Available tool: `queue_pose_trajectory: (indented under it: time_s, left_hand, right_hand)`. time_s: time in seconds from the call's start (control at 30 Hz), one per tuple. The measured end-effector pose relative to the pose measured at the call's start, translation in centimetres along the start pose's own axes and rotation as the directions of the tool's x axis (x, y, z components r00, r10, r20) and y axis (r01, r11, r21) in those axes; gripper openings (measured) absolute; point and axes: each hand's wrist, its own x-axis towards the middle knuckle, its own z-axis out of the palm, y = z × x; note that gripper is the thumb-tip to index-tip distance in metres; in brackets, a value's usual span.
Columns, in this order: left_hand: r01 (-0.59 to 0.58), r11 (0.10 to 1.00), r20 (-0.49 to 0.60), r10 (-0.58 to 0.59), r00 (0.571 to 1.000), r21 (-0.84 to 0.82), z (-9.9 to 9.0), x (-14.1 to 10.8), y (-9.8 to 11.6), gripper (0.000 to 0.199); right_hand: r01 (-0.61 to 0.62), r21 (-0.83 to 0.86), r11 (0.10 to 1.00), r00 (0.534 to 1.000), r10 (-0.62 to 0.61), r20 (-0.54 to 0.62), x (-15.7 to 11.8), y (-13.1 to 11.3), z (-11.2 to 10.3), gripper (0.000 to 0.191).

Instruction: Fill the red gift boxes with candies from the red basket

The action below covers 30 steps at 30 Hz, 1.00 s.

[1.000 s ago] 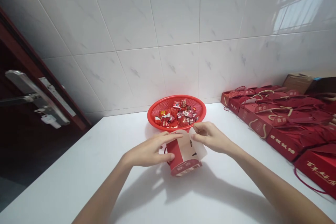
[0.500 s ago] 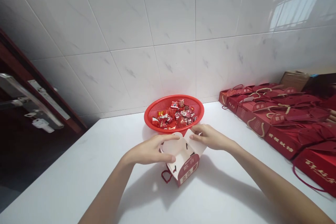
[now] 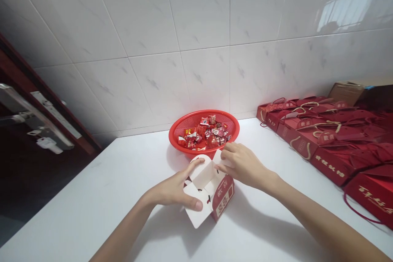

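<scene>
A small red-and-white gift box (image 3: 225, 197) stands on the white table with its top flaps spread and its white inside showing. My left hand (image 3: 178, 190) holds the box at its left side, the thumb on the near-left flap and the index finger along the rounded back flap. My right hand (image 3: 242, 166) pinches the white flap at the back right with thumb and bent fingers. Just behind the box sits a red mesh basket (image 3: 174, 141) with wrapped candies (image 3: 202, 133) in it.
Rows of red gift boxes with handles (image 3: 330, 168) line the right of the white table (image 3: 107, 180). A cardboard box (image 3: 346, 93) stands behind them. Tiled wall (image 3: 202, 28) runs along the back; a dark door with a handle (image 3: 33, 120) is at left.
The left flap has swung outward under my left thumb, opening the box wider. My right fingers have curled in closer on the right flap. The red cord at the box's left no longer shows.
</scene>
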Motion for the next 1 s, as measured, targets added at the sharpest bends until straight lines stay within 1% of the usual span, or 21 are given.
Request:
queue_pose_trajectory:
  time_s: [0.1, 0.23, 0.3, 0.33, 0.4, 0.5, 0.6, 0.67, 0.77, 0.87, 0.93, 1.0]
  left_hand:
    - [0.015, 1.0, -0.009, -0.015, 1.0, -0.026, 0.2, 0.0, -0.1, 0.131]
    - [-0.024, 0.992, 0.041, 0.029, 0.999, -0.123, 0.4, 0.3, -0.4, 0.133]
    - [-0.048, 0.987, 0.044, 0.055, 0.998, -0.154, 0.4, 0.5, -0.7, 0.133]
    - [-0.051, 0.986, 0.04, 0.058, 0.998, -0.16, 0.4, 0.6, -0.9, 0.133]
    - [-0.043, 0.986, 0.018, 0.047, 0.999, -0.161, 0.6, 0.7, -1.2, 0.134]
    - [-0.041, 0.984, -0.008, 0.04, 0.999, -0.173, 0.8, 0.8, -1.3, 0.136]
    - [-0.056, 0.975, 0.037, 0.066, 0.997, -0.217, 0.9, 0.9, -1.3, 0.133]
    - [-0.072, 0.978, 0.029, 0.079, 0.996, -0.197, 0.9, 1.0, -1.1, 0.129]
    - [-0.084, 0.993, -0.085, 0.076, 0.993, -0.089, 0.9, 1.3, -1.0, 0.122]
    - [-0.08, 0.997, -0.153, 0.075, 0.985, -0.024, 0.9, 1.6, -0.9, 0.114]
    - [-0.087, 0.996, -0.171, 0.088, 0.981, 0.01, 1.0, 1.5, -0.8, 0.111]
    - [-0.1, 0.994, -0.176, 0.107, 0.979, 0.048, 1.0, 1.2, -0.3, 0.106]
  right_hand:
    - [-0.052, 0.082, 0.995, 0.994, 0.043, 0.101, -0.3, 0.2, -1.0, 0.043]
    - [-0.127, 0.184, 0.975, 0.953, 0.068, 0.295, -1.2, 0.7, -2.2, 0.056]
    - [-0.144, 0.241, 0.96, 0.936, 0.053, 0.349, -1.5, 1.1, -2.3, 0.06]
    - [-0.151, 0.271, 0.951, 0.933, 0.047, 0.356, -1.6, 1.3, -2.1, 0.061]
    - [-0.16, 0.313, 0.936, 0.938, 0.045, 0.345, -1.7, 1.7, -1.7, 0.063]
    - [-0.16, 0.324, 0.933, 0.949, 0.054, 0.311, -1.6, 2.1, -1.1, 0.058]
    - [-0.161, 0.323, 0.933, 0.953, 0.062, 0.295, -1.4, 2.0, -0.7, 0.052]
    - [-0.164, 0.314, 0.935, 0.959, 0.076, 0.274, -1.3, 1.9, -0.7, 0.05]
    - [-0.156, 0.242, 0.958, 0.975, 0.111, 0.192, -0.8, 1.8, -0.5, 0.049]
    - [-0.157, 0.149, 0.976, 0.984, 0.141, 0.112, -0.1, 2.2, -0.2, 0.049]
    - [-0.117, 0.166, 0.979, 0.992, 0.109, 0.055, 0.1, 2.6, -0.2, 0.042]
    - [-0.048, 0.261, 0.964, 0.998, 0.059, -0.031, -0.6, 2.7, -0.7, 0.031]
